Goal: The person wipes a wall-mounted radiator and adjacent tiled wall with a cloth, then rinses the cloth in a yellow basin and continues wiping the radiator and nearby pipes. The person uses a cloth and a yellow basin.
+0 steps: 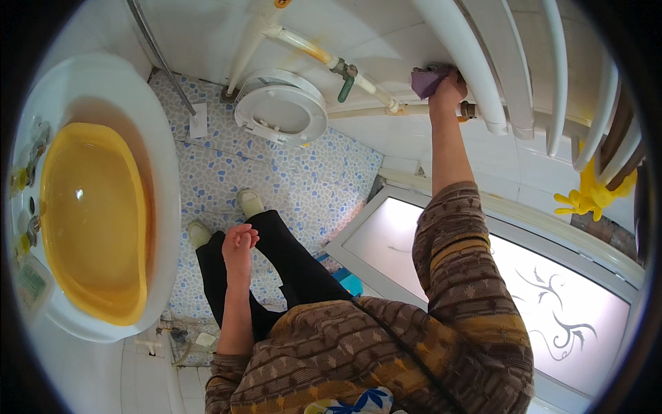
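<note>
My right hand (pixel 449 93) reaches out to the tiled wall and grips a purple cloth (pixel 427 84). The cloth lies against the wall, just left of a thick white radiator tube (pixel 468 57). Below that hand runs a pale pipe (pixel 414 109) with a metal fitting (pixel 468 110) beside my wrist. My left hand (pixel 239 248) hangs in front of my dark trousers, its fingers loosely curled and nothing visible in them. To the left, a white washbasin (pixel 168 207) bears a yellow plastic tub (pixel 139 207) holding liquid.
A white toilet (pixel 282 111) stands by the wall under a pipe valve with a green handle (pixel 346 88). On the right is a frosted-glass door (pixel 558 305). Yellow rubber gloves (pixel 595 191) hang under the radiator. A metal rod (pixel 163 59) leans at the back left.
</note>
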Demonstrator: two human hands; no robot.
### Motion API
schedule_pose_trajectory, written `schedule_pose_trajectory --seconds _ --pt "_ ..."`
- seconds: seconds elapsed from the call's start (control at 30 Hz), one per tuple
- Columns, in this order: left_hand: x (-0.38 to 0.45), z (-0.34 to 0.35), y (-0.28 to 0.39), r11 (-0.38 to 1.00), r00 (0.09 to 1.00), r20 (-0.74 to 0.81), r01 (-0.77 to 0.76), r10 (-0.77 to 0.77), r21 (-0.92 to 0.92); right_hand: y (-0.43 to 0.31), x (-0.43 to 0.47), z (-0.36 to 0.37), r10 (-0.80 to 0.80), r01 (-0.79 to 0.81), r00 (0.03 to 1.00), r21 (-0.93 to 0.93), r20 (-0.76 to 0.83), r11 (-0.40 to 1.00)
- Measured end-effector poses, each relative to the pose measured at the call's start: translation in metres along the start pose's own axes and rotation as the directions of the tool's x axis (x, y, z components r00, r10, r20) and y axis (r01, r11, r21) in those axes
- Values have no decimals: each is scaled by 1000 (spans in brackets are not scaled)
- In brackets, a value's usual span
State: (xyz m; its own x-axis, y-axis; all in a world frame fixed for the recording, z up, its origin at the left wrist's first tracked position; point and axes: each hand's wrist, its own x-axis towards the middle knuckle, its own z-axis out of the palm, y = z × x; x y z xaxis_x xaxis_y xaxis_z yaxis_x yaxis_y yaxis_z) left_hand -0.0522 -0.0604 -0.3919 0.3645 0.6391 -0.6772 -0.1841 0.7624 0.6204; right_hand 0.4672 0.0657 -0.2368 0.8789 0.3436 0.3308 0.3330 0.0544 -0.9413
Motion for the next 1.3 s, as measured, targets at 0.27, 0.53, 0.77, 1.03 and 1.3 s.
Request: schedule_pose_trajectory --seconds 0.27,0.53,0.77,1.03,1.3 --pt "-12 11 12 999 998 59 -20 18 29 17 4 -11 480 -480 877 5 -9 877" --pt "-25 -5 16 1000 1000 -10 -5 5 22 -26 -5 2 357 -363 930 68 93 929" --pt "-15 15 9 997 996 46 -79 77 24 87 0 28 543 -488 806 -255 236 835" --pt "-22 12 11 997 999 -39 -1 4 81 39 -49 218 570 -843 365 1 736 538" --pt "-23 12 14 995 994 -59 -91 94 39 -24 -24 98 451 -610 766 296 458 735"
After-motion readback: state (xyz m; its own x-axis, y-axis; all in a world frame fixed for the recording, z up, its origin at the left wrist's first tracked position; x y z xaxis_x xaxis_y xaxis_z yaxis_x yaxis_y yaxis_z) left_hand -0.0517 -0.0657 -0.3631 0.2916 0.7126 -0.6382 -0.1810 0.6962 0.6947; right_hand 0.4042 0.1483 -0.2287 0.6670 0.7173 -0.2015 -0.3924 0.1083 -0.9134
